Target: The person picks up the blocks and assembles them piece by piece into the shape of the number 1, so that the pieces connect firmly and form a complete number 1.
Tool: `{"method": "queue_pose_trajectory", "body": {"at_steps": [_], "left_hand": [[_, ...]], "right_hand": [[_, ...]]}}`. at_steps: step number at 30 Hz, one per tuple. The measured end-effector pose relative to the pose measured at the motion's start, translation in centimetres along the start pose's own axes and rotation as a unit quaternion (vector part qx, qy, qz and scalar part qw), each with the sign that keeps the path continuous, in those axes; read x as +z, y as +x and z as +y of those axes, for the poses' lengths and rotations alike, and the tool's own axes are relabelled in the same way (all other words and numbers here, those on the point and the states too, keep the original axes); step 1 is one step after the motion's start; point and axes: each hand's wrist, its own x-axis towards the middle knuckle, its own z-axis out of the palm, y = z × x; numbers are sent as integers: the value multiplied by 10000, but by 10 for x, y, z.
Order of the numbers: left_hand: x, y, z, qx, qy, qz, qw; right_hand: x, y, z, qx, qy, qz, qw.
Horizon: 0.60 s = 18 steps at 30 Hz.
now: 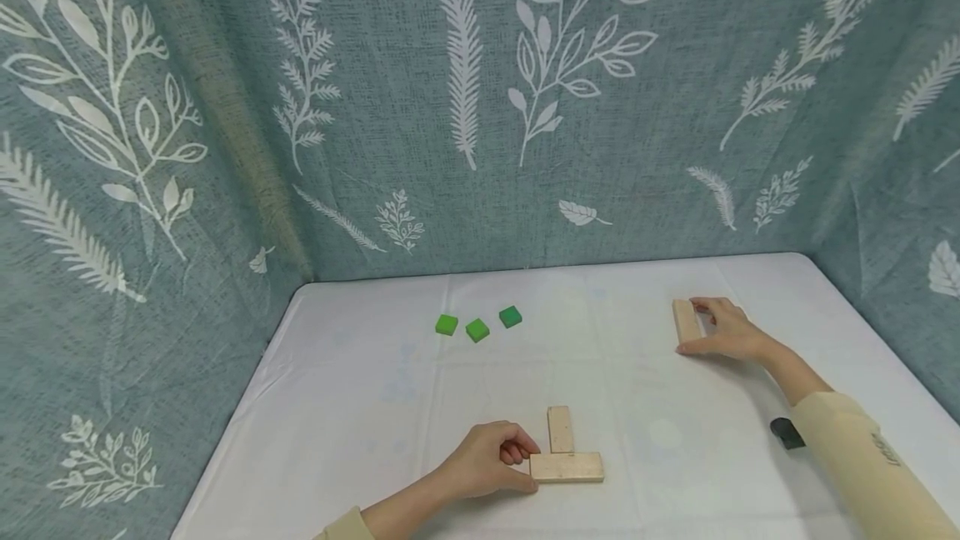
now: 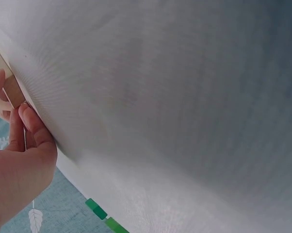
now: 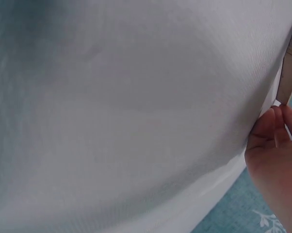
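In the head view, my left hand (image 1: 486,462) pinches the left end of a pale wooden block (image 1: 566,467) lying crosswise at the table's near side, thumb at its front corner and a finger at its back corner. A second wooden block (image 1: 560,429) points away from it, its near end against the long side, forming an upside-down T. Far off to the right, my right hand (image 1: 722,333) spans a third wooden block (image 1: 686,322) between thumb and fingers, at its two ends. The left wrist view shows its block (image 2: 12,87) at the fingertips.
Three small green square pieces, a light one (image 1: 446,324), another (image 1: 477,330) and a darker one (image 1: 511,317), lie toward the back. A small black object (image 1: 786,432) is partly hidden by the right sleeve (image 1: 862,448). Leaf-patterned curtain (image 1: 487,215) borders the white table (image 1: 360,407).
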Motion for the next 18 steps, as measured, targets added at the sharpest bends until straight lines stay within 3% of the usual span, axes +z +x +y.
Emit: {"method": "queue_pose_trajectory", "body": {"at_steps": [18], "left_hand": [[2, 1, -5, 40, 76, 31, 10000]], "right_hand": [[9, 1, -3, 102, 246, 325, 9991]]}}
